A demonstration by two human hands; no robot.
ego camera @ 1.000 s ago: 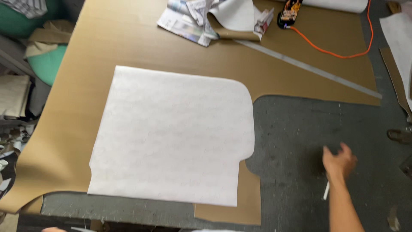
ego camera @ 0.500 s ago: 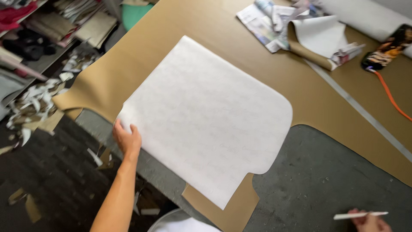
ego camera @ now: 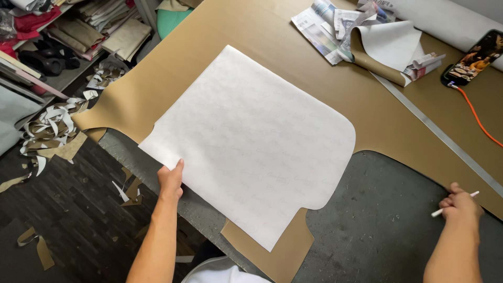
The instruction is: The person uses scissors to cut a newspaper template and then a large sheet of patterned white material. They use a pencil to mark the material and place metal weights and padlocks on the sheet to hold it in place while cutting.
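Left hand [ego camera: 170, 181] is pinching the near-left edge of the white paper pattern [ego camera: 251, 141] lying on the tan sheet [ego camera: 262, 31] on the bench, right hand [ego camera: 460, 205] gripping a white marking pencil [ego camera: 454, 204], so a one-sided tug could probably skew it.

Matt white paper pattern [ego camera: 251, 141], smooth tan sheet [ego camera: 251, 31], rough grey tabletop [ego camera: 382, 220]
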